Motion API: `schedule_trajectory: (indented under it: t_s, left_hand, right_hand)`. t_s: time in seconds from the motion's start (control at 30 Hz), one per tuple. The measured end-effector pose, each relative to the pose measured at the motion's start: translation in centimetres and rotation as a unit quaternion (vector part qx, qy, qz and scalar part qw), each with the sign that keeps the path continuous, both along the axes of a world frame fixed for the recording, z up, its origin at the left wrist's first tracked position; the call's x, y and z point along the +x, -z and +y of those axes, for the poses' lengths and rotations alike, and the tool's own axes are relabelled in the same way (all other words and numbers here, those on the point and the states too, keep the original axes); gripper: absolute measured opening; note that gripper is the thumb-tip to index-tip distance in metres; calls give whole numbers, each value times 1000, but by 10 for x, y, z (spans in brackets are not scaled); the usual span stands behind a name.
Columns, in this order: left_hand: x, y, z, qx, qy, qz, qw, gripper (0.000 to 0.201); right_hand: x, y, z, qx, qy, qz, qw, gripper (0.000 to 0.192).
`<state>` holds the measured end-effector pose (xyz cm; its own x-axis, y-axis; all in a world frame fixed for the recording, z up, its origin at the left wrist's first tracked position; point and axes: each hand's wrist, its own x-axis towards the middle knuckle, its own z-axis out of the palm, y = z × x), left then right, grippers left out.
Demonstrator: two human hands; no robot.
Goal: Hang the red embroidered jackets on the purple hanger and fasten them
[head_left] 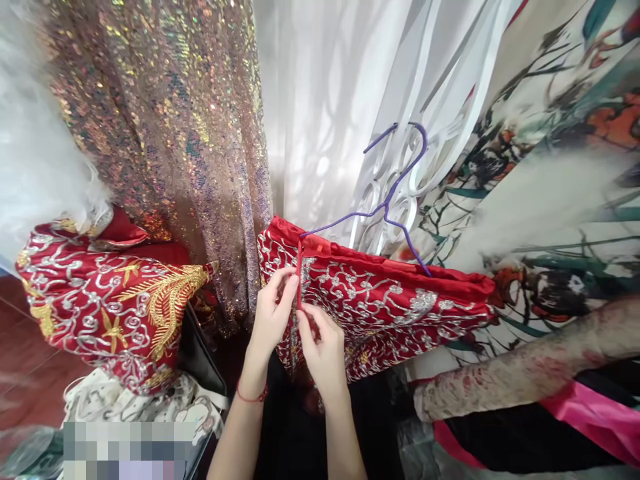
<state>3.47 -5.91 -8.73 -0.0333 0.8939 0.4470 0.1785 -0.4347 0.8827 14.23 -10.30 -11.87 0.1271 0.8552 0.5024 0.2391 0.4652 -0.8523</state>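
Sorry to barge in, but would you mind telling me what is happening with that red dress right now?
A person is working on a red embroidered garment that hangs on a purple wire hanger. Both hands meet at a thin red strap near its top edge: the left hand pinches it, the right hand holds it just below. A sequinned dress hangs at left, beside a second red embroidered piece.

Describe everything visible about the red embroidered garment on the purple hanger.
The red embroidered garment looks like satin, covered in silver scrolling embroidery with small gold touches low down. It drapes folded over the bar of a thin purple wire hanger, its plain red top edge running rightward. A narrow red strap hangs at its left end. The left hand pinches that strap; the right hand touches the fabric just below.
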Motion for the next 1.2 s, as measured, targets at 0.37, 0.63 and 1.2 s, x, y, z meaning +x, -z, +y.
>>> schedule_trajectory:
  t_s: [0.37, 0.63, 1.2]
  left_hand:
    - [-7, 9, -13, 92, -154, 112, 977, 16]
    - [0, 25, -21, 24, -206, 23, 978, 19]
    - [0, 46, -7, -56, -78, -89, 991, 21]
  right_hand:
    - [-7, 19, 11, -61, 16, -54, 997, 21]
    - [-24, -11, 40, -133, -114, 317, 932, 20]
    - [-29, -36, 40, -165, -104, 427, 883, 32]
